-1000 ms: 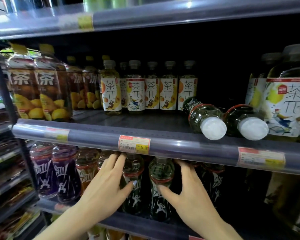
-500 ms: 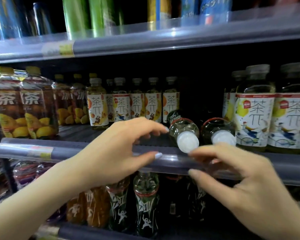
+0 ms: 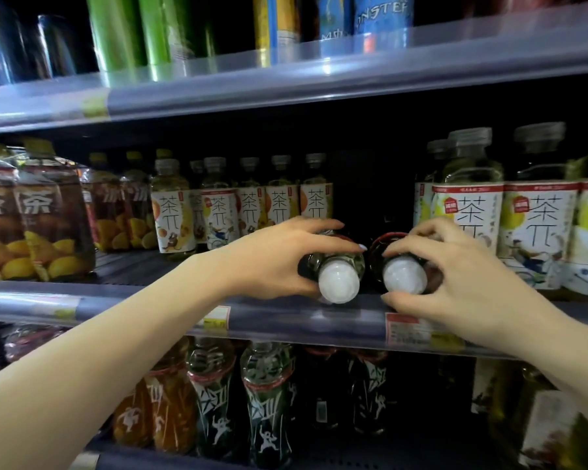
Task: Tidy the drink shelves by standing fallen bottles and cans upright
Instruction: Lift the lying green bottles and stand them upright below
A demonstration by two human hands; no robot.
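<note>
Two clear bottles with white caps lie on their sides on the middle shelf [image 3: 286,320], caps pointing out at me. My left hand [image 3: 272,262] wraps the neck of the left fallen bottle [image 3: 338,278], fingers over the top and thumb under. My right hand [image 3: 455,283] closes around the neck of the right fallen bottle [image 3: 404,274], which has a red band behind its cap. Both bottles still rest on the shelf, side by side in a dark gap between rows of upright bottles.
Upright tea bottles with white labels [image 3: 248,205] stand left of the gap, larger ones [image 3: 469,212] right of it. Brown lemon tea bottles [image 3: 48,218] fill the far left. Cans [image 3: 163,32] line the top shelf; dark bottles [image 3: 269,401] stand below.
Both hands rose from the lower shelf to the middle shelf, reached the two fallen bottles and closed on their necks. The view tilted upward.
</note>
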